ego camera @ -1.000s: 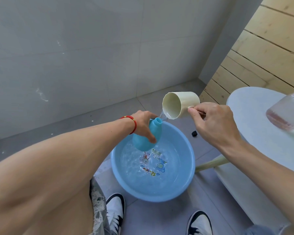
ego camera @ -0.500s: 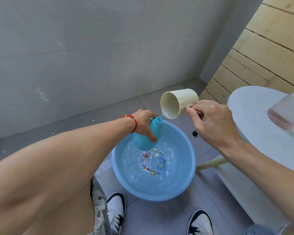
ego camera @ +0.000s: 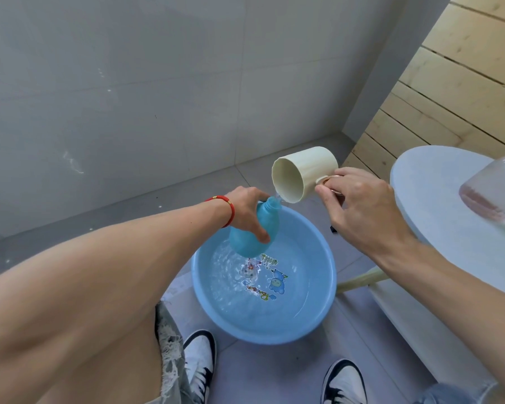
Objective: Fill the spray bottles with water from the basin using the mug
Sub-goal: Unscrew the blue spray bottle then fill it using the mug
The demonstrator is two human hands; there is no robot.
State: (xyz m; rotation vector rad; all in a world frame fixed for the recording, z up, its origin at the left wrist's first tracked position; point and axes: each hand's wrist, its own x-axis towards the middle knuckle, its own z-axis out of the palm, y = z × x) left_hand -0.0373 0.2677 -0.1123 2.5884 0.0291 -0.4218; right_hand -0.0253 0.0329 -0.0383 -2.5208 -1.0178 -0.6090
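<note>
My left hand (ego camera: 250, 209) grips a blue spray bottle (ego camera: 252, 231) with no cap, tilted over the blue basin (ego camera: 318, 310) of water on the floor. My right hand (ego camera: 359, 211) holds the handle of a cream mug (ego camera: 303, 173), tipped on its side with its rim just above the bottle's neck. A thin stream of water runs from the mug's lip into the bottle's opening. The basin's bottom shows cartoon stickers under rippling water.
A round white table (ego camera: 438, 205) stands at the right, with a clear bottle (ego camera: 496, 193) blurred at the frame's edge. A grey tiled wall is behind, wooden planks at the upper right. My two shoes (ego camera: 200, 363) stand near the basin. A small dark object (ego camera: 333, 228) lies on the floor.
The mug has tipped a little further and its lip has stayed at the bottle's neck. The bottle and my left hand have hardly moved.
</note>
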